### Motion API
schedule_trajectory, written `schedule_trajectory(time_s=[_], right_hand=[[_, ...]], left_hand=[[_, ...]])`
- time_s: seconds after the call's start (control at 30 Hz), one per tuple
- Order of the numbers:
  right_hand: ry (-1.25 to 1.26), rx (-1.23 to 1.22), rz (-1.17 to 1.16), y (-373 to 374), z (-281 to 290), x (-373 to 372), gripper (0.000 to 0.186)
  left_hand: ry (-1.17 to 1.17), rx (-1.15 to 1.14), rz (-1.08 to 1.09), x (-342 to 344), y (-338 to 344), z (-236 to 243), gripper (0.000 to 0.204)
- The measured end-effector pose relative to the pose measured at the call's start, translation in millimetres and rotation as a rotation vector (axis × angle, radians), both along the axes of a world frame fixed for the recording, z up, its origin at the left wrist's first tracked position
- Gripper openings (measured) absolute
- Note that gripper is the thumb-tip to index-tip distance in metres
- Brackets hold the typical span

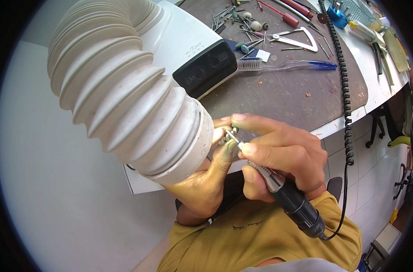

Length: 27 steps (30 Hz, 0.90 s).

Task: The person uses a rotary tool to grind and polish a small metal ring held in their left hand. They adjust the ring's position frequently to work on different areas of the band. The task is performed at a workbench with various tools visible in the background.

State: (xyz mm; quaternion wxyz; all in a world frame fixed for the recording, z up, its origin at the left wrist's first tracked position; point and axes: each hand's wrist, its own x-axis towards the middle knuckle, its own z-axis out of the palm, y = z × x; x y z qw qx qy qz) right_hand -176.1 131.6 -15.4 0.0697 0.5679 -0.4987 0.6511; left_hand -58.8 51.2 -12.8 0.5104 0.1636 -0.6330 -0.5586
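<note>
My right hand (288,154) is closed around a black and silver rotary handpiece (297,206), held like a pen. Its thin bur (233,137) points up and left, at a small lumpy metal dental piece (235,130). That piece is pinched in the fingers of my left hand (206,183), whose thumb tip looks grey with dust. At the tip, the bur seems to touch the metal, though contact is hard to make out. A wide white corrugated hose (134,104) hides part of my left hand, its mouth close beside the fingers.
A white unit with a black front panel (206,68) stands behind the hose. On the brown mat (288,99) lie a clear toothbrush (297,65), a caliper (306,38) and several burs (247,36). A coiled black cord (344,90) hangs over the bench edge at right.
</note>
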Motion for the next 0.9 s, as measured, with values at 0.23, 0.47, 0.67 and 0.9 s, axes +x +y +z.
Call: schedule_trajectory(time_s=[0.23, 0.47, 0.67, 0.9], right_hand=[[0.026, 0.003, 0.008, 0.5, 0.7, -2.3, 0.024], [0.061, 0.007, 0.03, -0.8, 4.4, -1.2, 0.024], [0.062, 0.037, 0.007, 1.4, 1.6, -1.8, 0.024], [0.09, 0.057, -0.003, 1.9, -2.2, -3.9, 0.023]], left_hand=[[-0.002, 0.016, 0.001, -1.1, 0.1, 0.9, 0.022], [-0.032, 0.099, 0.075, 2.2, 6.6, 8.4, 0.03], [0.022, -0.032, 0.071, -1.8, 2.6, -5.2, 0.034], [-0.017, 0.0, 0.088, -1.0, 5.2, -2.7, 0.044]])
